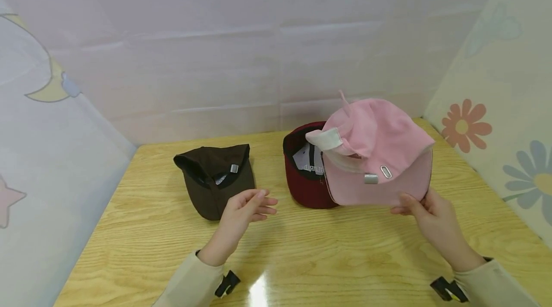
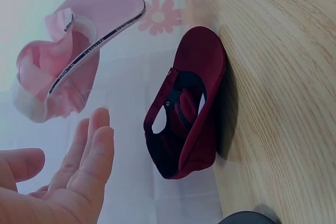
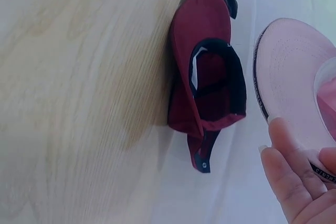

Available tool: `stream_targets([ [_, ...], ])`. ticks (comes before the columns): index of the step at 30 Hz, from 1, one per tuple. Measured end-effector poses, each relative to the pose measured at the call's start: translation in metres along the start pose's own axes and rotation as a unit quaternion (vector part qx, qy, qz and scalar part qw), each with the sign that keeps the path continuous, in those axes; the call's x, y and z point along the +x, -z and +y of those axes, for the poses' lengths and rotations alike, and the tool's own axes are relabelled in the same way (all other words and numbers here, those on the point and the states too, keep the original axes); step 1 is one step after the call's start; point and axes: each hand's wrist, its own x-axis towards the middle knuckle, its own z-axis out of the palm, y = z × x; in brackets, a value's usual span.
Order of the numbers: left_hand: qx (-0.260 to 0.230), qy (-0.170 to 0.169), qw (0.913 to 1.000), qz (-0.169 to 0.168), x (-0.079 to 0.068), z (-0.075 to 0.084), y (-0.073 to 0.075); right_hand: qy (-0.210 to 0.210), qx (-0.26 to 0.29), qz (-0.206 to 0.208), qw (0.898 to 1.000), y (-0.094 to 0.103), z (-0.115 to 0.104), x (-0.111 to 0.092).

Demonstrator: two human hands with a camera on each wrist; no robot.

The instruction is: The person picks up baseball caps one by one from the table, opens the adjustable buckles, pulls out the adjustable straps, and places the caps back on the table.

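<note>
In the head view my right hand (image 1: 435, 223) pinches the brim edge of a pink baseball cap (image 1: 375, 139), which is raised over the table with its inside and back strap showing. The right wrist view shows thumb and fingers on either side of that brim. Behind it, partly covered in the head view, a dark red cap (image 1: 308, 192) lies on the table, hollow side showing. My left hand (image 1: 243, 216) hovers with relaxed fingers and nothing in them. Just beyond it lies a dark brown cap (image 1: 215, 177), its brim toward me.
The caps are on a wood-grain table (image 1: 172, 249). A pale cloth wall (image 1: 207, 82) stands behind it. Side cloths carry printed flowers (image 1: 461, 126) at the right and a moon at the left. Black clips (image 1: 227, 283) sit by both sleeves.
</note>
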Motion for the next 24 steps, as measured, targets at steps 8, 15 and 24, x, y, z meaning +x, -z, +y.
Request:
stream_targets([
  [8, -0.006, 0.005, 1.0000, 0.001, 0.001, -0.002, 0.001, -0.026, -0.021, 0.006, 0.999, 0.014, 0.004, 0.000],
  [15, -0.005, 0.006, 1.0000, 0.001, 0.001, -0.003, 0.002, -0.022, -0.017, 0.025, 0.999, 0.023, 0.011, 0.001],
  [24, -0.006, 0.010, 0.9999, 0.002, 0.000, -0.003, 0.001, -0.048, -0.015, 0.034, 0.998, 0.037, 0.020, 0.001],
])
